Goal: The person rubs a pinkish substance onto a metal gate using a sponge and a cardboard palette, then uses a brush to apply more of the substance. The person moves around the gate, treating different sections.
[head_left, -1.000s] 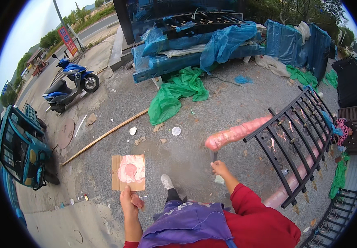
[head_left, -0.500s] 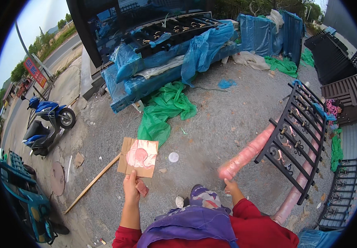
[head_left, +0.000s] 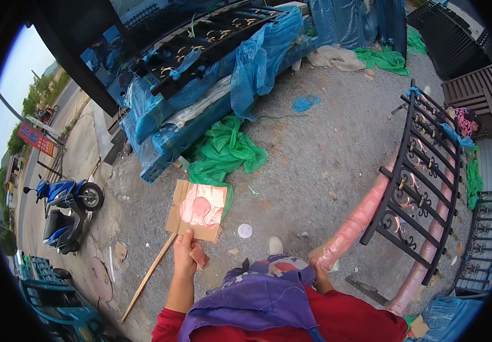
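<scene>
My left hand [head_left: 184,253] pinches a square of brown cardboard [head_left: 176,219] by its near edge. A shiny pinkish-copper patch [head_left: 200,205] with a round mark covers much of the cardboard. Against the same palm sits a small reddish-brown pad [head_left: 199,255], perhaps a sponge. Down at my right side, my right hand [head_left: 319,263] is closed round the near end of a long pole wrapped in pink plastic [head_left: 351,225]; some of its fingers are hidden. A black metal railing [head_left: 411,182] with scrolls touched in gold and copper rests across this pole and a second pink-wrapped pole [head_left: 419,268].
Wrapped panels in blue plastic [head_left: 172,137] are stacked ahead, with green sheeting [head_left: 229,148] beside them. A wooden stick [head_left: 146,279] and a white disc [head_left: 245,231] lie on the gravel. A blue scooter [head_left: 66,211] stands left; a dark metal bar [head_left: 365,289] lies right.
The view has shifted, and a foot now shows farther forward. My right hand has come in nearer to my body, at the pink-wrapped pole's end. My left hand keeps the cardboard and pad.
</scene>
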### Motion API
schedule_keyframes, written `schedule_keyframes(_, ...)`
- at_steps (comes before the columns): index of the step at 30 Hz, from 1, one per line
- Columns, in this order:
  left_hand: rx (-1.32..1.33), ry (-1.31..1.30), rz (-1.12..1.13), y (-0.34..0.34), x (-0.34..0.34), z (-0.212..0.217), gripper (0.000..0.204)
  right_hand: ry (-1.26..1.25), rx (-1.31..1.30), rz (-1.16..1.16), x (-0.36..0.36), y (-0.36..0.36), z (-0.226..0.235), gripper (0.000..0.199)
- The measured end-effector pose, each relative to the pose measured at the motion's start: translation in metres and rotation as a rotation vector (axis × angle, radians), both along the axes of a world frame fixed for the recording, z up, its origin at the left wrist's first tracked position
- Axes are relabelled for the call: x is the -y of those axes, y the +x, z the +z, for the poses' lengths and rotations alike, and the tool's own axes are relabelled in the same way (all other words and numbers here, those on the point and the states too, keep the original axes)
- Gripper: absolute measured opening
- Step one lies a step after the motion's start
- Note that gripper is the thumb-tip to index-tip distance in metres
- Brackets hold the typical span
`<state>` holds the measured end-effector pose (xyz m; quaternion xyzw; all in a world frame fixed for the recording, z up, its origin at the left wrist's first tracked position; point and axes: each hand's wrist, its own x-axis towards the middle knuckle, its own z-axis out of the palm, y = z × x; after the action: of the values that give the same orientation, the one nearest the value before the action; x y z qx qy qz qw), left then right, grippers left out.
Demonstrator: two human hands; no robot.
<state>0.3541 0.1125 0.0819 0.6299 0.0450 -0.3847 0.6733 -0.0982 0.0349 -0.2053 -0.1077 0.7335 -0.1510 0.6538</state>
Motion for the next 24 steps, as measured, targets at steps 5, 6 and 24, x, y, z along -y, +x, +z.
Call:
schedule_keyframes(5,-0.033,0.022,-0.124,0.024,0.054,-0.005,0.022,-0.049,-0.063,-0.081,-0.013,-0.013,-0.02,0.048)
schedule_keyframes(6,-0.048,0.01,-0.155,0.029,0.063,-0.007,0.022,-0.05,-0.114,-0.071,-0.016,-0.011,-0.021,0.046)
schedule_keyframes(24,-0.168,-0.19,-0.185,0.139,0.102,-0.035,0.017,-0.195,-0.195,0.462,0.097,0.119,0.018,0.016)
